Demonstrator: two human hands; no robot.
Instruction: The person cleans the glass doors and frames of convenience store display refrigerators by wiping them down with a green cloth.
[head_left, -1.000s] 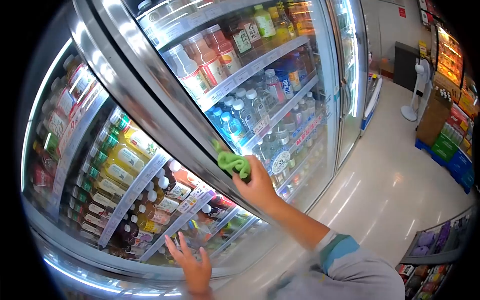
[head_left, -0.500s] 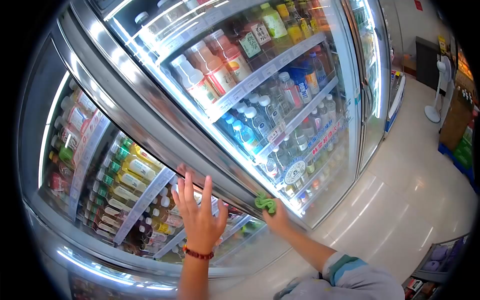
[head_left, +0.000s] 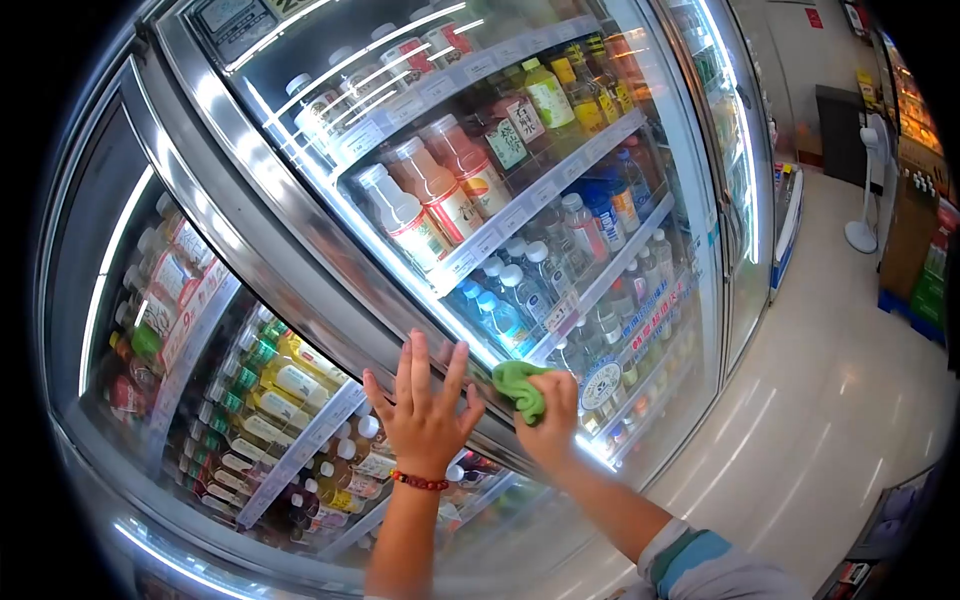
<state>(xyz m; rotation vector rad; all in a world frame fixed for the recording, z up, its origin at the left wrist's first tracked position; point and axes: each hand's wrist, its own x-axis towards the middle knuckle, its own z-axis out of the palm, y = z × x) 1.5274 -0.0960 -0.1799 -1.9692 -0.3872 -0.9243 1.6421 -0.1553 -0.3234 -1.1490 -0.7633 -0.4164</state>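
my right grip [head_left: 550, 412] is closed snugly around a scrunched-up green cloth [head_left: 519, 386]. most of the cloth pokes out on the upper-left side of that grip, right by the metal frame [head_left: 300, 235] of the fridge door. my left grip [head_left: 425, 430] is wide, fingers all splayed, just left of the right one and over that same frame. can't tell from my feed whether those fingertips actually touch the metal. there's a red bead bracelet [head_left: 420, 482] on the wrist just below it. above the right grip i've got some blue-capped bottles [head_left: 503, 320] behind the glass, and a round white sticker [head_left: 602, 385] just to its right. some yellow bottles [head_left: 298, 382] are left of the left grip. well off to the right of both, a white fan [head_left: 864, 190] stands on the shiny floor [head_left: 780, 400].
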